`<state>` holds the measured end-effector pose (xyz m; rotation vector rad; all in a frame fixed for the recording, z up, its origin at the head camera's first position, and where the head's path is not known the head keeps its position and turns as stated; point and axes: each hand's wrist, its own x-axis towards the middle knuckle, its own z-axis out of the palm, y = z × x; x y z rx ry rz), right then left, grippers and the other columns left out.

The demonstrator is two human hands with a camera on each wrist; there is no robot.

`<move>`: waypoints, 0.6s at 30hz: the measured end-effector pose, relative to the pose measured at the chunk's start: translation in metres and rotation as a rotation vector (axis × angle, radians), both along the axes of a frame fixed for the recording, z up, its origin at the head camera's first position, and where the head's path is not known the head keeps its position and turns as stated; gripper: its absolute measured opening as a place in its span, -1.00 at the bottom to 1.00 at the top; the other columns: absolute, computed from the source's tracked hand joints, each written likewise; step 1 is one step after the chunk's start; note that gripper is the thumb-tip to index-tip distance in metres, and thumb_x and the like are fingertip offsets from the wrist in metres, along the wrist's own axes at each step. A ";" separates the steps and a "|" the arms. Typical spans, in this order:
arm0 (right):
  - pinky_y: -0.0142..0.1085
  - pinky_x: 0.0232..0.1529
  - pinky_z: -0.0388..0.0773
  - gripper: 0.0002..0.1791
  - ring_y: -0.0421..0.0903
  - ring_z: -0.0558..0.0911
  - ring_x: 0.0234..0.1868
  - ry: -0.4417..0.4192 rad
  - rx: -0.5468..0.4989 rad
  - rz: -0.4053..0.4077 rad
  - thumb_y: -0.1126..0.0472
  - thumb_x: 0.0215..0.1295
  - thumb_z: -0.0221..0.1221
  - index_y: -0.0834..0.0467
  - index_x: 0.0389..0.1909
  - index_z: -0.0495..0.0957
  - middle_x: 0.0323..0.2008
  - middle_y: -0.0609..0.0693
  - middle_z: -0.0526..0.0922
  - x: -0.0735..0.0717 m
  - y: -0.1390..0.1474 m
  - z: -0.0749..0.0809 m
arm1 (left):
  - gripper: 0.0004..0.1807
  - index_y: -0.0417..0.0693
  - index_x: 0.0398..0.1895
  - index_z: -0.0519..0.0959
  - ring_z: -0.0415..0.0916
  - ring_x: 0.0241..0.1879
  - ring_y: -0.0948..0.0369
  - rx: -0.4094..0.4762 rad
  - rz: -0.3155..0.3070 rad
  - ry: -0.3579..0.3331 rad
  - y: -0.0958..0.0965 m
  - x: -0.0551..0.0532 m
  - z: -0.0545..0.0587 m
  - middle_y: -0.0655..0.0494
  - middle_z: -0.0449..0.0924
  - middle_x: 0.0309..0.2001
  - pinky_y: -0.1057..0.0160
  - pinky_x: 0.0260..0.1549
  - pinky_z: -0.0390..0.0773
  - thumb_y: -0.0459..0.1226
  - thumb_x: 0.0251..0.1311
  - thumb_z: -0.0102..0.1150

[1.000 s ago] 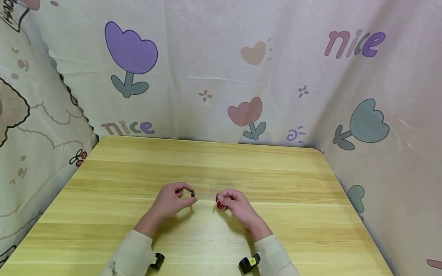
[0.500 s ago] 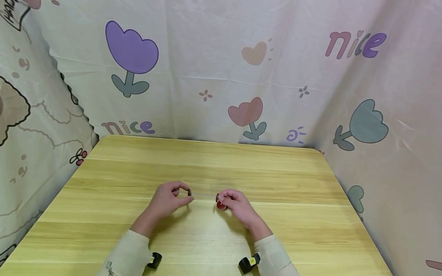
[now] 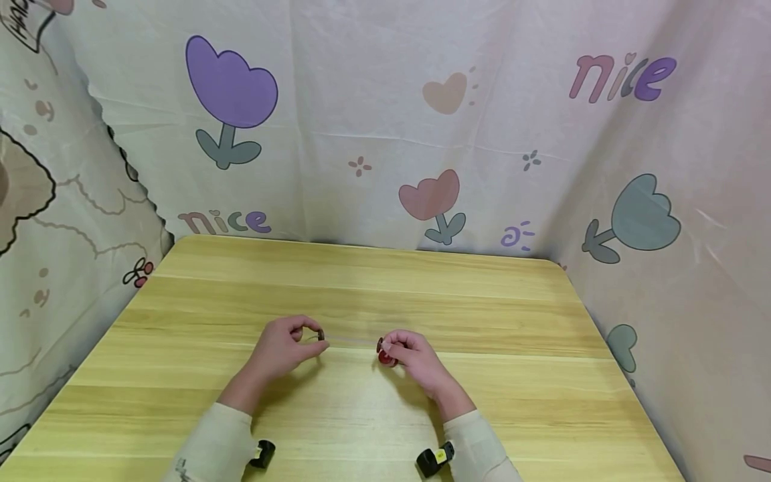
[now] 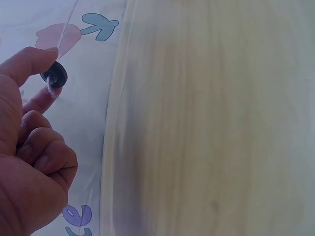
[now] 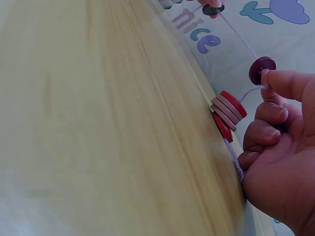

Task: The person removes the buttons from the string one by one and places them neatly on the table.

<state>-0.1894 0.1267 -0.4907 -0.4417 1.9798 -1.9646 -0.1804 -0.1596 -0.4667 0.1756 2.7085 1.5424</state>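
Observation:
My left hand (image 3: pixel 283 349) pinches a dark button (image 4: pixel 55 74) between thumb and index finger; its other fingers are curled. A thin pale string (image 5: pixel 237 33) passes through that button and runs across to my right hand (image 3: pixel 414 358). There the thumb and index finger pinch the string, right against a maroon button (image 5: pixel 262 70) threaded on it. Below these fingertips, several red and pink buttons (image 5: pixel 228 109) hang stacked on the string. The string's tail continues down beside the right palm in the right wrist view. Both hands are held above the wooden table.
The light wood table (image 3: pixel 361 288) reaches back to a printed cloth (image 3: pixel 337 100) with flowers and lettering. More of this cloth hangs at the left and right sides. Black wrist cameras (image 3: pixel 436 460) sit on both sleeves.
The left hand has moved left, away from the right hand, with the dark button in its fingers. The string between the hands now spans a wider gap. The right hand has barely moved.

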 end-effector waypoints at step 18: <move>-0.19 -0.14 0.53 -0.76 -0.01 0.55 -0.24 -0.004 0.002 -0.005 0.33 0.44 0.10 0.51 -0.21 0.48 -0.25 0.21 0.58 0.002 0.001 0.002 | -0.74 0.00 -0.25 0.69 0.01 -0.64 0.24 -0.023 0.028 0.003 -0.011 0.003 0.001 0.23 0.05 -0.66 0.27 -0.62 0.15 -0.15 0.02 0.53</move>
